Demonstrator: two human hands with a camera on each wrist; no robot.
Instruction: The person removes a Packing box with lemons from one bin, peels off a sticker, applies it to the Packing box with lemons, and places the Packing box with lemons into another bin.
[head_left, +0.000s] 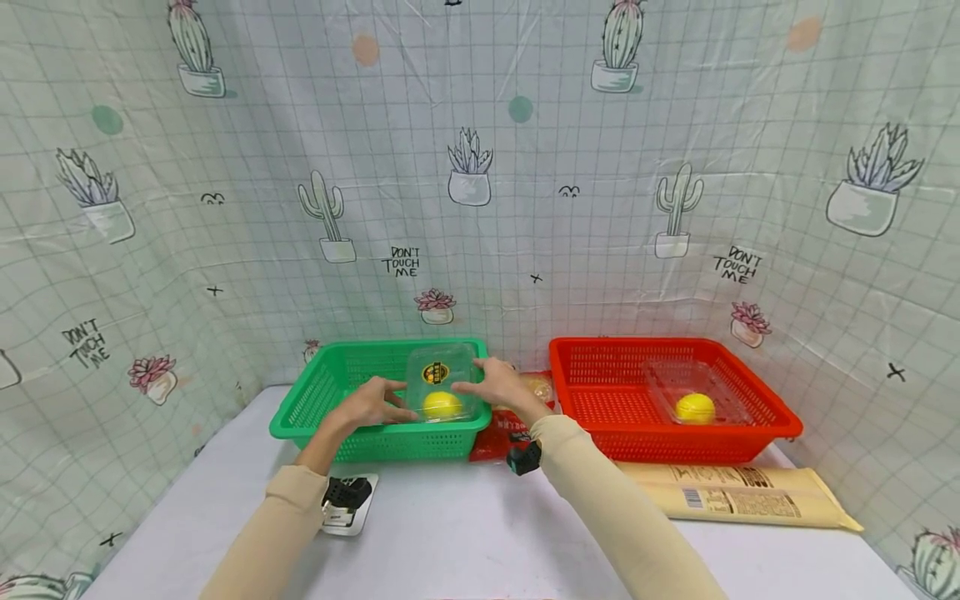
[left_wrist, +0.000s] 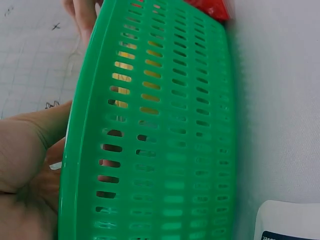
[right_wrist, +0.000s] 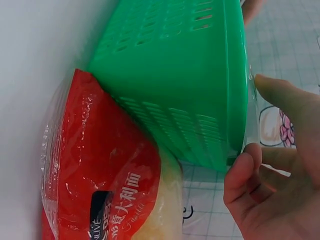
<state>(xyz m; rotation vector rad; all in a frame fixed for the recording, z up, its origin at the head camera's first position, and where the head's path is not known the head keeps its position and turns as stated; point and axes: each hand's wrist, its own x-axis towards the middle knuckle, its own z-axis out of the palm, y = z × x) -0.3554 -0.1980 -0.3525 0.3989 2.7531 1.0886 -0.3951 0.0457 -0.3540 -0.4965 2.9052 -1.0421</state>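
A clear plastic box (head_left: 459, 367) with a black and yellow label sits in the green basket (head_left: 300, 408), overlapping its front right part. A yellow ball-shaped thing (head_left: 442, 406) shows through its clear wall. My right hand (head_left: 504, 385) pinches the box's right edge, thumb toward me; in the right wrist view that hand (right_wrist: 280, 185) is beside the basket's corner, fingers bent. From the left, my left hand (head_left: 371, 402) reaches over the rim with spread fingers near the box's left side. In the left wrist view, the basket wall (left_wrist: 150, 190) hides most of those fingers.
A red basket (head_left: 600, 446) stands to the right, holding another clear box (head_left: 663, 375) with a yellow ball-shaped thing (head_left: 695, 408). Between the baskets lies a red pasta bag (right_wrist: 110, 135). A long cream packet (head_left: 750, 496) lies in front, and a white card-like package (head_left: 360, 521) near my left wrist.
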